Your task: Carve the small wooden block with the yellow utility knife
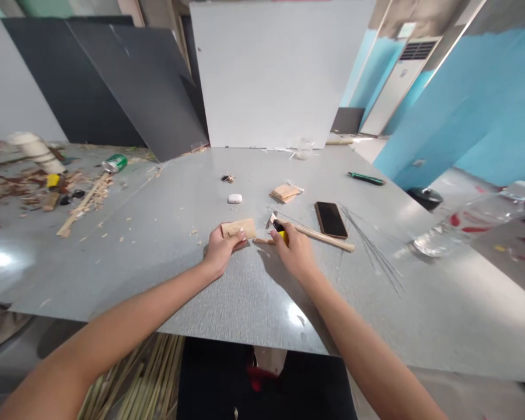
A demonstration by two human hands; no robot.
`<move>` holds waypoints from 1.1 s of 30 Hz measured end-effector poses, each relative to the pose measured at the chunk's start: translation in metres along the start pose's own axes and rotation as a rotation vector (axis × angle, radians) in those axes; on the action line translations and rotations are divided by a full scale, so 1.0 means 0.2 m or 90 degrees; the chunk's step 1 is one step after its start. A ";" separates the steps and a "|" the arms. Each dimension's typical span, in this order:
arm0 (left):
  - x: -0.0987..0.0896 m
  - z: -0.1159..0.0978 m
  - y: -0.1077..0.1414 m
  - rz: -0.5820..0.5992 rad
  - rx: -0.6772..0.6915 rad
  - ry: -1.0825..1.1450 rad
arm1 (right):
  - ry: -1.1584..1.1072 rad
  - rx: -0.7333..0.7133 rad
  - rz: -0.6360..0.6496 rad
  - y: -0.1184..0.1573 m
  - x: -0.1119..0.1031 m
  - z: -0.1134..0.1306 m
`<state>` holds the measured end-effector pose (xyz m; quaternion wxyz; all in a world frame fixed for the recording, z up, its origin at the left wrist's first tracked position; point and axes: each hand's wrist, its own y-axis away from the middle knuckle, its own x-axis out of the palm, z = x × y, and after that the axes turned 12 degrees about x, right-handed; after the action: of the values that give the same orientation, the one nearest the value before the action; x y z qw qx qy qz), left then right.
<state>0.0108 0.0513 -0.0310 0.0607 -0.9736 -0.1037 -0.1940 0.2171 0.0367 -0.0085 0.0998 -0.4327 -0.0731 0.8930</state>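
My left hand (220, 252) is closed on a flat, light-brown piece of wood (234, 228), its thumb lying across the front face. To the right, my right hand (297, 252) grips a yellow and black utility knife (283, 234), the tool pointing up and away from me. Its tip is too small to make out clearly. The two hands are apart, low over the grey table. Under the right hand lies a small wooden strip (263, 240). A pale wooden stick (328, 238) stretches off to the right behind that hand.
A phone (331, 220), thin wires (371, 248) and a green pen-like tool (366, 178) lie to the right. Ahead are stacked wood pieces (284, 192) and a white case (235, 199). A clear bottle (468, 224) is far right; a green can (114, 163) and shavings (21, 189) are left.
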 end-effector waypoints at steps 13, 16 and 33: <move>-0.01 -0.04 0.01 0.133 -0.003 -0.062 | 0.068 -0.054 0.067 0.03 -0.04 0.03; -0.03 -0.03 0.00 0.175 -0.017 -0.060 | 0.091 -0.069 0.119 0.04 -0.05 0.03; -0.04 -0.03 -0.01 0.221 -0.035 0.015 | 0.045 -0.085 0.156 0.07 -0.01 0.07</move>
<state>0.0005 0.0500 -0.0284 0.0681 -0.9758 0.0717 -0.1950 0.2054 0.0228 -0.0005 -0.0362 -0.4752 -0.0754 0.8759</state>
